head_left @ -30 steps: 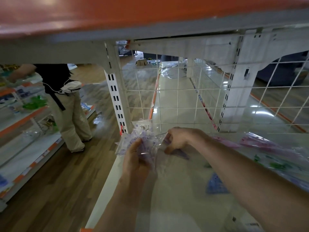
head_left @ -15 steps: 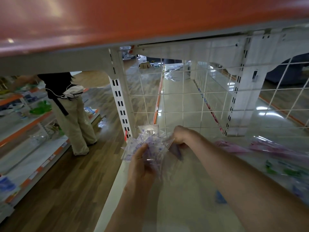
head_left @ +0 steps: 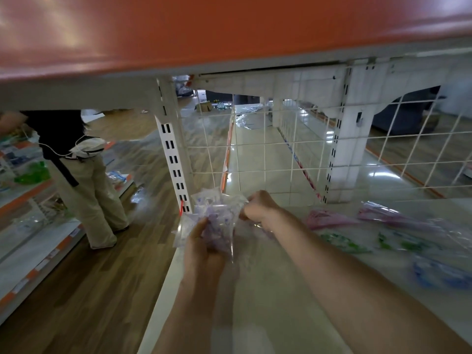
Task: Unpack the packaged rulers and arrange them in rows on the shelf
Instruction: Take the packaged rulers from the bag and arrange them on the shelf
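Now, ruler packet (head_left: 217, 224) in left fingers (head_left: 198, 236), right fingers (head_left: 251, 201) pinching edge

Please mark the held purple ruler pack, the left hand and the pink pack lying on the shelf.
purple ruler pack (head_left: 221, 223): head view, its purple middle.
left hand (head_left: 201, 252): head view, back of the hand.
pink pack (head_left: 323, 218): head view, its pink middle.

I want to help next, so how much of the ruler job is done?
Only partly. On the shelf, to the right, lie pink packets, green packets and blue packets, loosely, not in neat rows. In hand: the left hand holds a bundle of purple ruler packets while the right hand pinches its clear wrapping. Left to do: unwrap that bundle and line everything up.
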